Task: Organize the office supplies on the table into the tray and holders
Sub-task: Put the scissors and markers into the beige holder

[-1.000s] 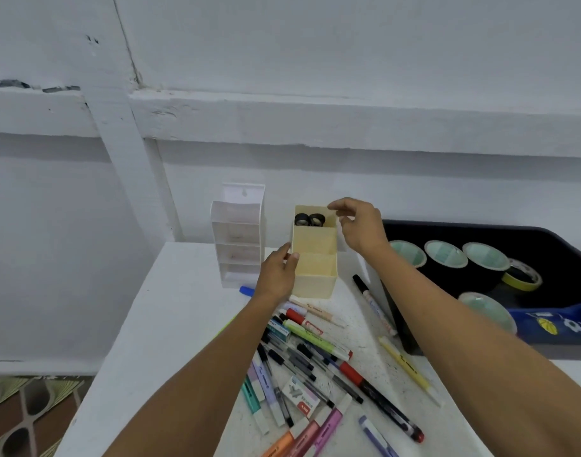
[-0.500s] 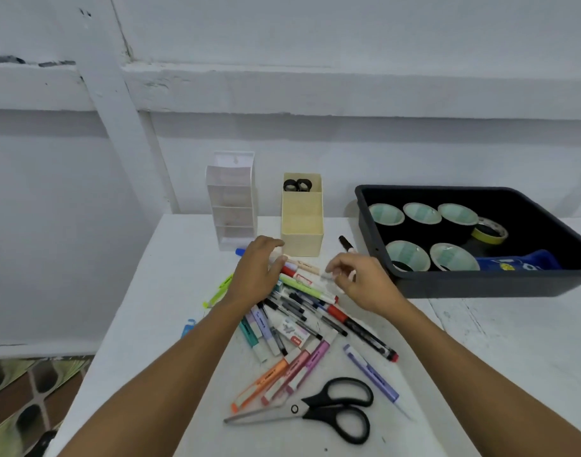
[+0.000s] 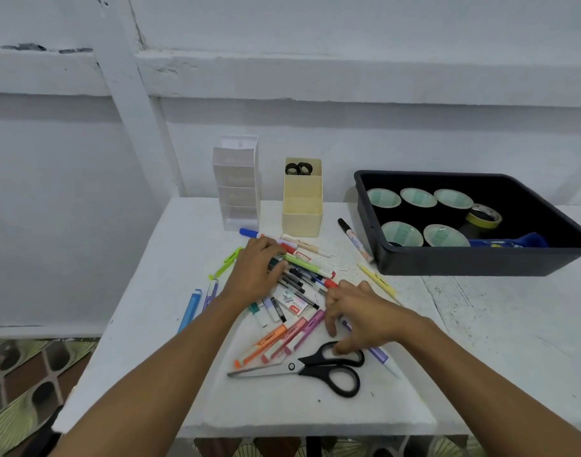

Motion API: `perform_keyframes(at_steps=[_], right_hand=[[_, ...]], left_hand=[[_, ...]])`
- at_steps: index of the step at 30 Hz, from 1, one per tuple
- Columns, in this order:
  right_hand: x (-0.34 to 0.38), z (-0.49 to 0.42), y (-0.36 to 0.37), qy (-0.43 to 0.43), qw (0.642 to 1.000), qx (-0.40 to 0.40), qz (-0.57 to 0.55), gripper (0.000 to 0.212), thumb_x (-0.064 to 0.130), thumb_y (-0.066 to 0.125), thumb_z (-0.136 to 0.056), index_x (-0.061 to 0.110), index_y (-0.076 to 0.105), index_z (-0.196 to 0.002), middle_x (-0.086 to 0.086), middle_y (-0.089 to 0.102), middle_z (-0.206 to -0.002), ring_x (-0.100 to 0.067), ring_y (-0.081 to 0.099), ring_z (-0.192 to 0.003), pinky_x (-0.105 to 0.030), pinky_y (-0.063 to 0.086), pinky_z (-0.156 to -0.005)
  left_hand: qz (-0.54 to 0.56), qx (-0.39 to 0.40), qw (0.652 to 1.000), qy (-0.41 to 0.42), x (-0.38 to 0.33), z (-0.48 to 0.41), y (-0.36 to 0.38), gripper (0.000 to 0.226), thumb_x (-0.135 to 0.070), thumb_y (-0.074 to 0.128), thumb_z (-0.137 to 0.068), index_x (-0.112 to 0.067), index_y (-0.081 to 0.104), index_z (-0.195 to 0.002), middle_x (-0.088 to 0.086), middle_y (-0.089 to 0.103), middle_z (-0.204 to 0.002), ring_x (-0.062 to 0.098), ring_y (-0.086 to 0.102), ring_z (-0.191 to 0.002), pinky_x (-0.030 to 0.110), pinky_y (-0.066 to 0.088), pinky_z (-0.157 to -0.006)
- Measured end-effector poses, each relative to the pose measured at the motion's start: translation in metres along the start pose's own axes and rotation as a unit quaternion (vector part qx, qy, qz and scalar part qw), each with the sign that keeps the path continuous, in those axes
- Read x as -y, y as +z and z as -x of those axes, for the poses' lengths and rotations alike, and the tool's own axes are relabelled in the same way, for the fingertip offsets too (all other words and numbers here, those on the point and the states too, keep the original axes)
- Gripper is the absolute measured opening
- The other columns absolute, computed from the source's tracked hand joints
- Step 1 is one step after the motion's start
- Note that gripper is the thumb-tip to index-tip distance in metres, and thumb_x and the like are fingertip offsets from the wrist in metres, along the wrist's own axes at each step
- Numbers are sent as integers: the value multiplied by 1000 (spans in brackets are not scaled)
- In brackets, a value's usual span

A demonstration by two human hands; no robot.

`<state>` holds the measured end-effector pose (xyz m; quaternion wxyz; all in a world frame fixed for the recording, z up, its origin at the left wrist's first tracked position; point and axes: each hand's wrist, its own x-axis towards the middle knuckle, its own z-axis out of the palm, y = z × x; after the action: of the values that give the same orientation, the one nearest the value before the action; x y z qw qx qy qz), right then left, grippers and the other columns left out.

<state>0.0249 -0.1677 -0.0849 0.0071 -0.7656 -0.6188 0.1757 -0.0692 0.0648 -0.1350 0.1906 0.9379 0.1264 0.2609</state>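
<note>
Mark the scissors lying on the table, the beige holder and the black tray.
scissors (image 3: 291, 366): head view, on the pivot screw.
beige holder (image 3: 302, 222): head view, on its front wall.
black tray (image 3: 463, 262): head view, on its near outer wall.

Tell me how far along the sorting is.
Done: tape rolls sit in the black tray; scissor handles show in the cream holder. In hand: left hand rests on the pen pile, right hand reaches the black scissors. Left: that whole pile, the stray markers and the scissors lie on the table.

White ledged wall, green-brown patterned floor
</note>
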Motion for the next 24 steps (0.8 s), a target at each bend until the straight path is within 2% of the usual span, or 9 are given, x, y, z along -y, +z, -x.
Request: perform_keyframes(at_steps=[5,8,10,12,14,17,20,21,24], right_hand=[[-6,-4,3,-17,1000,-22,2,14,42,70,-80,31,64,-86,13,50,-103,-7,37,-100,-36,32,-89],[-11,-5,-15,12,988,-52,-146,14,33,73,-81,33,59,-81,11,61,-90,-7,54,-86,-30,46,-77],[-14,-5,-31,38,967,-75,-240,15,22,75,-82,30,63,-83,8,69,-86,-3,63,-81,-25,52,-78],[-19,-9,-45,56,945,-109,-304,12,13,75,-83,21,67,-87,5,73,-86,-5,68,-83,-27,54,-84],[-24,-15,-56,56,918,-163,-356,13,8,75,-82,16,67,-87,1,73,-86,-10,70,-85,-31,55,-85],[-27,-27,-71,59,866,-264,-422,16,5,77,-80,10,66,-90,-3,72,-87,-12,68,-85,-25,54,-81],[-25,-37,-82,83,811,-334,-473,22,7,79,-78,10,65,-96,-4,70,-81,-7,62,-70,-17,51,-66],[-24,-40,-82,86,800,-344,-485,24,8,79,-78,12,65,-97,-6,71,-80,-9,62,-69,-19,51,-66],[-27,-47,-82,83,758,-359,-538,28,9,77,-81,14,64,-104,-10,73,-90,-17,67,-80,-30,55,-77]], left_hand=[[-12,2,1000,-16,1,4,-2,20,-26,62,-91,-18,67,-109,-1,60,-113,19,49,-105,37,42,-86],[5,16,1000,-24,0,1,-6,21,-27,59,-92,-19,66,-110,-2,59,-113,18,50,-106,39,43,-90],[47,19,998,-23,-2,-2,-10,22,-31,56,-93,-21,66,-109,-2,61,-112,17,52,-105,40,44,-90],[137,44,989,-30,-15,-6,-19,22,-33,54,-96,-20,68,-106,-5,65,-107,9,56,-98,33,46,-87],[231,131,963,-53,-34,-13,-30,20,-34,57,-95,-20,70,-102,-8,69,-100,5,61,-91,26,49,-82],[287,220,931,-51,-54,-24,-35,12,-27,66,-90,-21,70,-99,-4,72,-94,11,67,-89,30,53,-86],[343,221,909,-80,-58,-33,-34,13,-18,70,-87,-22,66,-99,0,71,-90,14,67,-89,31,53,-87],[353,216,906,-87,-58,-35,-32,14,-14,70,-87,-20,66,-98,0,70,-88,13,66,-86,29,54,-84],[374,181,903,-112,-56,-39,-28,13,-5,67,-88,-10,65,-100,3,66,-83,13,64,-77,27,56,-70]])
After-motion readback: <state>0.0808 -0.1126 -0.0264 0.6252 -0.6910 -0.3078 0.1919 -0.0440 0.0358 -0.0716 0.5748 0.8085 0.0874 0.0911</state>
